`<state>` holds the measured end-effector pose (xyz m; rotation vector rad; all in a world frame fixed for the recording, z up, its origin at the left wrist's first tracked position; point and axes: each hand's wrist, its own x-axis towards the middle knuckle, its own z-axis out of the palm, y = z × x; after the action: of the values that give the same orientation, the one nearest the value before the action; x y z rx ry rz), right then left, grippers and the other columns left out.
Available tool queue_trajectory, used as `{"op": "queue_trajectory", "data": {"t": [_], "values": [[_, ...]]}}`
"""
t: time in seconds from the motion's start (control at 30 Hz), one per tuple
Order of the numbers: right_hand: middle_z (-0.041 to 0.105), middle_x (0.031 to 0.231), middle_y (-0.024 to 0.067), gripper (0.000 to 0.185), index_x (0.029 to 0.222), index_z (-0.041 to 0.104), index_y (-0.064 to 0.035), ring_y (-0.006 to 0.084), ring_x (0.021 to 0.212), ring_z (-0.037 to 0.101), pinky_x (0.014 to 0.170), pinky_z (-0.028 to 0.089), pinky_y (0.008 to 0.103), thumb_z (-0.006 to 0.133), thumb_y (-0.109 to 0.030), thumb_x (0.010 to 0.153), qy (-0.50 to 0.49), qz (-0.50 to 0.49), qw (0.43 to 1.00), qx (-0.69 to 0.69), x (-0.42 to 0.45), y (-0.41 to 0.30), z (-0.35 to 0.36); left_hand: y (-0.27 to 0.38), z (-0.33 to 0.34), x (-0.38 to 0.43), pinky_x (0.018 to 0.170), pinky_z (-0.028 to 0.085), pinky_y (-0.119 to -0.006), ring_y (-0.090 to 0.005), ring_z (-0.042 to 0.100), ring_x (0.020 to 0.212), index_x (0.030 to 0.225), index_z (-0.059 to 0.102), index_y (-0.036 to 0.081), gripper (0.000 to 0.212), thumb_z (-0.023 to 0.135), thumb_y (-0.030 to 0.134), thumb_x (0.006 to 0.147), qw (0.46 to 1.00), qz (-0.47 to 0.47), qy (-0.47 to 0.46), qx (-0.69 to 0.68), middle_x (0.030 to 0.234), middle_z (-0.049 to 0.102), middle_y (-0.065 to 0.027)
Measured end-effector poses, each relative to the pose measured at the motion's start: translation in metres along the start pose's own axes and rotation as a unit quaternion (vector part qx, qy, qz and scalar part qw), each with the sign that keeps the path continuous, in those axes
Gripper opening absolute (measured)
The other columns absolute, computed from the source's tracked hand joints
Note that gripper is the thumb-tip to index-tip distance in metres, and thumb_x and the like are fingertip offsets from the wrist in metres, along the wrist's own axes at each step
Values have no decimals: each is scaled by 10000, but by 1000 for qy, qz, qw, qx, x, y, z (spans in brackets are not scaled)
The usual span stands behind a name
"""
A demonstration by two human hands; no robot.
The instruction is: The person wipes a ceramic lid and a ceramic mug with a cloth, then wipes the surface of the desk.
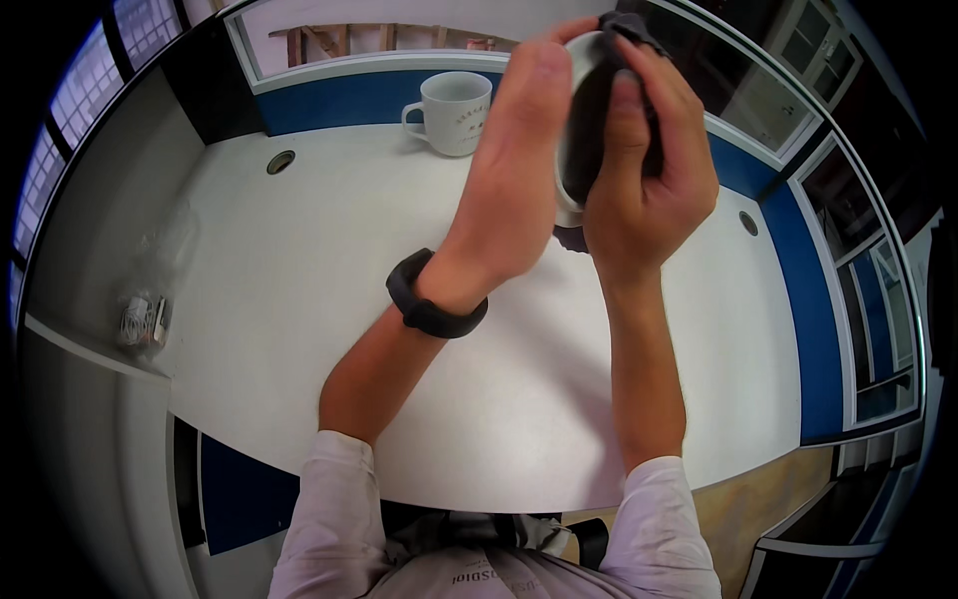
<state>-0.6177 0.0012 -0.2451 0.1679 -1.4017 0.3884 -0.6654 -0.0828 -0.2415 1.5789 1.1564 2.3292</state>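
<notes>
Raised above the far part of the desk, a white cup (pixel 570 214) is tipped so that its mouth faces me. My left hand (pixel 516 150) supports it from the left, its fingers mostly hidden behind the cup. My right hand (pixel 651 165) grips the right side through a dark grey cloth (pixel 632 28), with the thumb over the mouth. Some cloth also hangs below the cup. The inside looks dark; whether cloth lines it I cannot tell. A second white mug (pixel 455 112) with printed writing stands upright near the blue back panel, handle to the left.
The white desk (pixel 314 299) has a cable grommet (pixel 281 162) at back left and another grommet (pixel 748 223) at right. A clear plastic bag (pixel 146 318) with a white cable lies against the left partition. Blue-and-glass partitions (pixel 819 359) bound the back and right.
</notes>
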Motion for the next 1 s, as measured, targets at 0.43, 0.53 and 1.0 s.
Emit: {"op": "queue_trajectory", "data": {"t": [0.43, 0.53, 1.0], "values": [[671, 976, 67, 143, 958, 647, -51, 254, 973, 599, 828, 448, 329, 604, -22, 825, -143, -7, 988, 62, 0, -12, -1, 11, -24, 6, 941, 348, -230, -113, 499, 1015, 1334, 427, 20, 533, 377, 415, 979, 996, -83, -5, -34, 1064, 567, -47], [670, 958, 61, 143, 947, 649, -51, 247, 951, 602, 816, 446, 330, 610, -22, 813, -147, 1, 986, 81, -1, -16, -1, 9, -27, 8, 926, 361, -228, -113, 505, 998, 1305, 449, 13, 529, 381, 421, 975, 992, -100, -16, -70, 1043, 567, -42], [635, 1004, 115, 150, 1004, 615, -22, 179, 835, 605, 738, 470, 251, 515, -42, 894, -108, -11, 992, 69, 6, -13, -3, 10, -22, 7, 781, 473, -270, -143, 592, 865, 1077, 555, 23, 469, 371, 433, 942, 995, -50, 82, 30, 974, 611, -71]]}}
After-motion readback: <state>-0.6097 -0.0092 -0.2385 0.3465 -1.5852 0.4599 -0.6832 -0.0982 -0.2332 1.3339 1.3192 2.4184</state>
